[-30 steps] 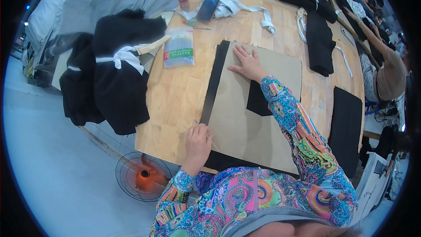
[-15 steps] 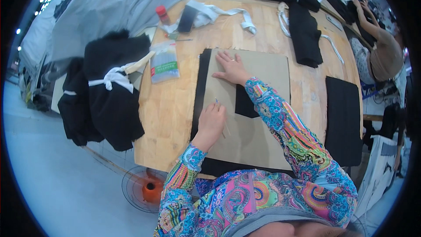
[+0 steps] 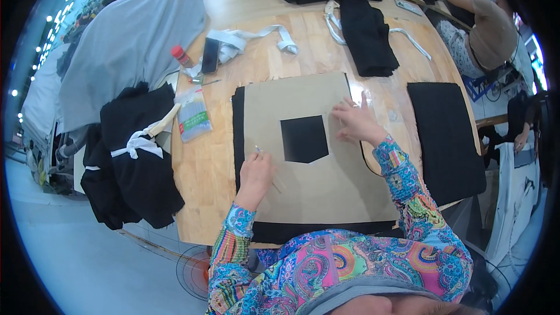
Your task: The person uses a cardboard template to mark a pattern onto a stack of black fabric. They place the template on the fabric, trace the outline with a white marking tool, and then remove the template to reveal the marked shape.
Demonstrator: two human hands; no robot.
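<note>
A large beige card sheet lies over black fabric, which shows along its left and front edges. A five-sided black patch shows in the middle of the card, apparently through an opening. My left hand rests on the card's left part, fingers closed around a thin, pale pen-like stick. Near the card's right edge is my right hand, its fingers spread and nothing held in them. Whether its fingertips touch the card, I cannot tell.
Black cloth bundles tied with white strips hang at the left edge. Beyond the card lie a plastic packet, a phone, a red-capped bottle and white tape. Folded black fabric is at right; another person sits beyond.
My right hand has moved from the card's upper left part to its right edge, uncovering the black patch. My left hand stays on the left with the stick. The whole view has shifted.
</note>
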